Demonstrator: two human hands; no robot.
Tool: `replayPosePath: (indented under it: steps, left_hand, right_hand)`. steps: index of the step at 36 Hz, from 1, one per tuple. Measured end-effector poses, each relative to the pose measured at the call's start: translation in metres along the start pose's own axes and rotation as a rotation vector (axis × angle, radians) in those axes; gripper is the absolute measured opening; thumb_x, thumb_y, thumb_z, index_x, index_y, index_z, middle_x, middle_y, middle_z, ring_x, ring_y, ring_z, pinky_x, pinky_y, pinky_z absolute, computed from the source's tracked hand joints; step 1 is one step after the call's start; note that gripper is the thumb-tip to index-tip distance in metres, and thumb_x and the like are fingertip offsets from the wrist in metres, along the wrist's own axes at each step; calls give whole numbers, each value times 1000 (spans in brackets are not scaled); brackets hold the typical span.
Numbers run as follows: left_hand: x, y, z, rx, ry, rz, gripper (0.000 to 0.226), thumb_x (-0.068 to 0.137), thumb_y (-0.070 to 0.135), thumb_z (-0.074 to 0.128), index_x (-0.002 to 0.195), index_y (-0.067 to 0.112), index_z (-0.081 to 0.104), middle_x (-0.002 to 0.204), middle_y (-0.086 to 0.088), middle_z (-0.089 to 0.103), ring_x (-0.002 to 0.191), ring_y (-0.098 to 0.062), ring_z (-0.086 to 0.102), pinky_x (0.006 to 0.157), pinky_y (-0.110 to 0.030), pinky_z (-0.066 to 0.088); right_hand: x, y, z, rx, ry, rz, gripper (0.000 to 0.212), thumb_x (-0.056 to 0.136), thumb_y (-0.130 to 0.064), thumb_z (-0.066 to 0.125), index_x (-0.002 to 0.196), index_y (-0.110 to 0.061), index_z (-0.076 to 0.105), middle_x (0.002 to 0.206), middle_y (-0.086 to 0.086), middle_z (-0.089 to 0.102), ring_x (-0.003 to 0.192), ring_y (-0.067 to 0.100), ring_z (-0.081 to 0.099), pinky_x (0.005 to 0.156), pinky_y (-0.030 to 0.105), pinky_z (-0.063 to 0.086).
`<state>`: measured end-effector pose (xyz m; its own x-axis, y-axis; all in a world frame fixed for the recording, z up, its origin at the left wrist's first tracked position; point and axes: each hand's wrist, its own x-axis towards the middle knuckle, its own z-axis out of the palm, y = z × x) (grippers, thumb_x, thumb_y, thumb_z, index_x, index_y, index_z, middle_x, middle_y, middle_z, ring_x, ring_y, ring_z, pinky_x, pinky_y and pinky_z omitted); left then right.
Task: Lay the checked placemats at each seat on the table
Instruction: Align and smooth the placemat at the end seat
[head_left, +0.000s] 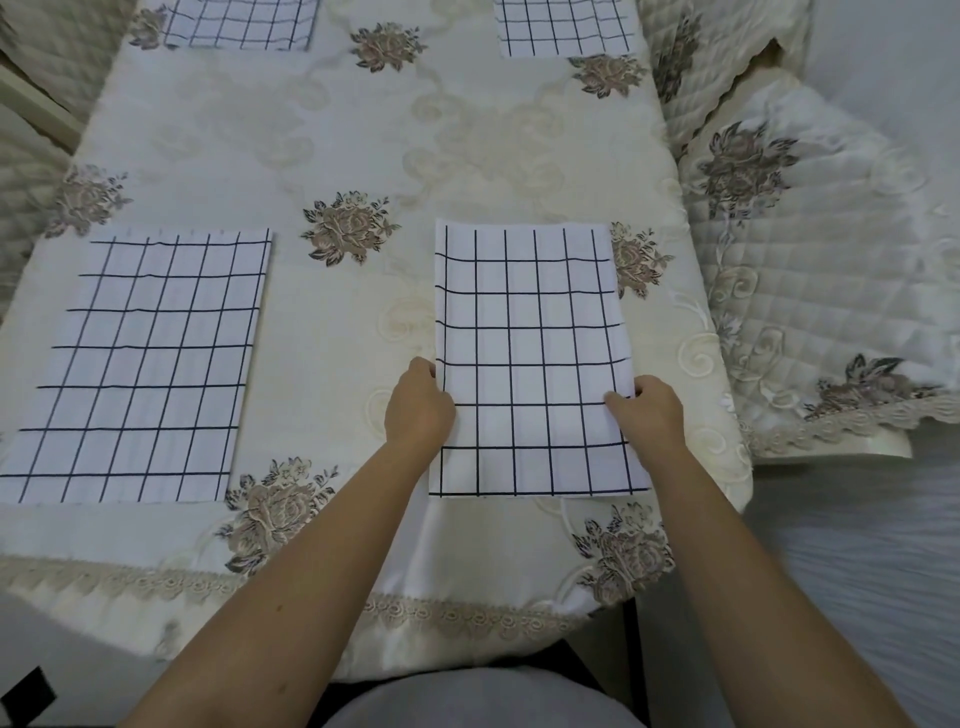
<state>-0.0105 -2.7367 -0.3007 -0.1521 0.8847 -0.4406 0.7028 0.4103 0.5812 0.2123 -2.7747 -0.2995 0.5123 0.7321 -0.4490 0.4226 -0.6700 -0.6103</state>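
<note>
A white placemat with a dark check (530, 332) lies flat on the near right part of the table (332, 364). My left hand (420, 408) pinches its left edge and my right hand (647, 410) pinches its right edge, the thumb lying on top of the cloth. A second checked placemat (140, 369) lies flat at the near left. Two more sit along the far edge, one at the far left (239, 23) and one at the far right (563, 26), both cut off by the frame's top.
A cream tablecloth with embroidered flowers and a lace hem covers the table. Chairs with quilted cream covers stand at the right (810, 291), the far right (696, 67) and the left (26, 171). Grey floor shows at the right.
</note>
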Motion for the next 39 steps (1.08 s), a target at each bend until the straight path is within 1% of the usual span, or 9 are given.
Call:
replayPosePath:
  steps: [8,13,17,20,23,27,32,37,39]
  left_hand:
    - [-4,2,0,5,13,6,24,90,-1,43,113,1,47,103,-11,52,85,-19,46,71,-29,35]
    - [-7,0,-1,72,21,40,30,90,3,46,120,2,45,116,-16,51,102,-29,53,81,-35,42]
    - [-11,-6,2,270,146,188,44,88,13,56,128,-1,45,120,-21,48,109,-35,47,85,-41,41]
    - [-9,-13,9,348,213,374,45,81,6,62,122,-9,51,125,-31,50,114,-47,50,90,-51,43]
    - [-11,-14,14,529,71,417,50,95,13,40,143,1,28,154,-19,15,144,-33,10,114,-51,12]
    - [-15,-19,22,664,-47,517,55,99,12,26,149,7,5,158,-7,-8,145,-22,-12,116,-48,-4]
    - [-12,-43,31,663,-41,582,67,89,36,33,145,9,9,155,-8,22,141,-19,11,109,-51,23]
    - [-13,-44,31,632,-27,601,58,94,32,19,146,14,3,155,0,3,142,-17,-1,112,-45,4]
    - [-14,-40,30,607,-40,569,56,94,30,18,147,11,18,155,-3,17,142,-18,10,111,-47,15]
  right_hand:
    - [-2,0,-1,-10,-13,-2,17,85,-12,58,74,-6,47,73,8,45,70,21,43,58,27,31]
    - [-8,-4,-2,-77,11,20,28,88,-17,58,104,4,53,84,8,50,78,23,49,60,28,35]
    - [-17,-14,1,-373,169,76,47,87,-28,58,120,2,41,117,19,51,111,36,49,94,43,36]
    - [-21,-22,11,-480,298,-64,47,84,-22,57,121,3,44,124,24,44,115,38,42,104,47,25]
    - [-27,-29,36,-462,270,-330,48,83,-20,50,125,4,49,128,26,45,121,41,41,106,55,27]
    - [-44,-39,76,-505,47,-618,47,89,-20,44,131,0,49,140,23,43,131,40,38,104,56,33]
    - [-58,-34,113,-620,-68,-697,50,85,-22,32,125,-7,58,132,9,57,122,28,54,91,52,49]
    - [-55,-22,112,-629,-21,-723,52,90,-28,29,137,-14,44,144,2,45,133,22,43,106,47,34]
    - [-52,-19,109,-632,-18,-715,52,90,-31,29,138,-15,42,145,2,43,134,23,41,104,50,35]
